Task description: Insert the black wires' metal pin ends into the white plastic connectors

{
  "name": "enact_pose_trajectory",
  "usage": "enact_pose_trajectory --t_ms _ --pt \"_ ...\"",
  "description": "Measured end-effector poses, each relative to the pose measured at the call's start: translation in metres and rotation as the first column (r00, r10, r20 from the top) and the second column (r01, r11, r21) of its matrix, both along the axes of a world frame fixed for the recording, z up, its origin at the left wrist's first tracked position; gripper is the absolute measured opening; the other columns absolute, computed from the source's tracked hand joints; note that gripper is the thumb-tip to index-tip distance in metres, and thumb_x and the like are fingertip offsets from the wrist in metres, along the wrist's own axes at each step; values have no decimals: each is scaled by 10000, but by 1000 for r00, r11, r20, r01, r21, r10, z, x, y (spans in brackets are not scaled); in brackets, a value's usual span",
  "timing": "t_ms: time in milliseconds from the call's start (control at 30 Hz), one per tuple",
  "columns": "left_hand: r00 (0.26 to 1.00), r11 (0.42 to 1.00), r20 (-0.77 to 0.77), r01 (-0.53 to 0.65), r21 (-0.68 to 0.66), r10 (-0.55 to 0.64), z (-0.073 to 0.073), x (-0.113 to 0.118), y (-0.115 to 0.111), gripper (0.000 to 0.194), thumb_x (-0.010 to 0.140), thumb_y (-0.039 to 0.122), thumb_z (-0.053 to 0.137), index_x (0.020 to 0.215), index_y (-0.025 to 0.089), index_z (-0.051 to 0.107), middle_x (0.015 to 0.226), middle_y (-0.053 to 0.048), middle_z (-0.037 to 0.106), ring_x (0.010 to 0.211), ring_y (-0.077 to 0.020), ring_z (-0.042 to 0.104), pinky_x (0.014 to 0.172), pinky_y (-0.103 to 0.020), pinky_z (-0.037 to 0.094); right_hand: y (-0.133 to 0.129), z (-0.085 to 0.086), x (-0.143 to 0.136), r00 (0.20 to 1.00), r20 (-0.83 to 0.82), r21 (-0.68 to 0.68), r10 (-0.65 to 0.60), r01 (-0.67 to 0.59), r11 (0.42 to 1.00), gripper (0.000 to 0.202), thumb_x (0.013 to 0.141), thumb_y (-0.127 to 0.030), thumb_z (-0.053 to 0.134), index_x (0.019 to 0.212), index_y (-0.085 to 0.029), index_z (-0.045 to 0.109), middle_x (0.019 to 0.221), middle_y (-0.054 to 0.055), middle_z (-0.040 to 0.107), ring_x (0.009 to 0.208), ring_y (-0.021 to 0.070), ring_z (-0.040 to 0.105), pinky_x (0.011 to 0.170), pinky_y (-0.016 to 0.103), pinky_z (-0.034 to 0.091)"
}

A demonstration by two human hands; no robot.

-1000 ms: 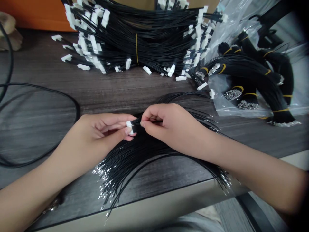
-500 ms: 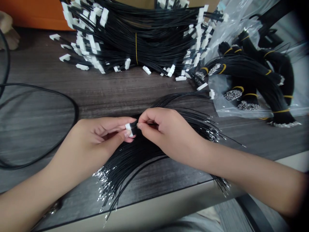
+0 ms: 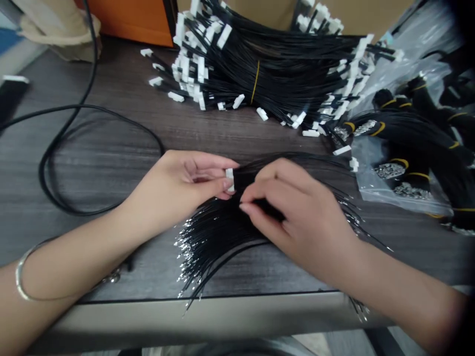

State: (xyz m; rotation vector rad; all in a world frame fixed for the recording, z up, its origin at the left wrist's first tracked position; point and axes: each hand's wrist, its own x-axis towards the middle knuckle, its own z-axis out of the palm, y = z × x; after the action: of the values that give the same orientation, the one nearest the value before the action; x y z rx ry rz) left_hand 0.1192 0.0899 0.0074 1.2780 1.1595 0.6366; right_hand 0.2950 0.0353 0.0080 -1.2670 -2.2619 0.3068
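Note:
My left hand (image 3: 189, 180) pinches a small white connector (image 3: 230, 180) between thumb and fingers, above the middle of the table. Just right of it, my right hand (image 3: 297, 207) has thumb and forefinger pressed together over the wires; whatever is between the fingertips is too small to make out. Beneath both hands lies a loose bundle of black wires (image 3: 218, 237) with shiny metal tips spread at its two ends. A single white connector (image 3: 354, 164) lies to the right of the bundle.
A large pile of black wires with white connectors (image 3: 274, 69) is at the back, tied by a yellow band. Banded wire bundles (image 3: 404, 123) lie on plastic bags at right. A black cable (image 3: 55, 143) loops at left. The table edge (image 3: 208, 299) runs in front.
The view has shifted left, so the table's contents appear further right. My right hand has moved slightly down and away from the connector, which my left hand still pinches.

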Motion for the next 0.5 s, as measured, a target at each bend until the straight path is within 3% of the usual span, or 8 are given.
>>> enact_pose_trajectory --t_ms 67,233,500 --pt "998 999 40 -40 -23 40 -1 0 3 217 687 143 711 899 186 728 710 7 745 659 -143 699 676 -225 571 -3 -3 -2 996 62 -47 70 -68 997 126 862 -138 518 867 -120 642 887 66 570 827 154 510 765 294 444" --pt "997 997 68 -42 -59 46 -6 0 6 219 680 114 704 891 169 729 707 5 744 598 -121 686 639 -203 562 -1 -10 -2 988 116 -167 98 -78 983 136 861 -148 531 854 -127 665 891 68 592 828 166 517 761 313 457" --pt "981 978 189 -9 -209 49 -9 -5 10 242 659 150 749 899 162 727 752 -42 746 680 -142 691 653 -198 562 3 -10 1 993 37 -167 108 -101 981 164 874 -185 533 786 -148 666 850 43 626 800 144 529 755 294 458"
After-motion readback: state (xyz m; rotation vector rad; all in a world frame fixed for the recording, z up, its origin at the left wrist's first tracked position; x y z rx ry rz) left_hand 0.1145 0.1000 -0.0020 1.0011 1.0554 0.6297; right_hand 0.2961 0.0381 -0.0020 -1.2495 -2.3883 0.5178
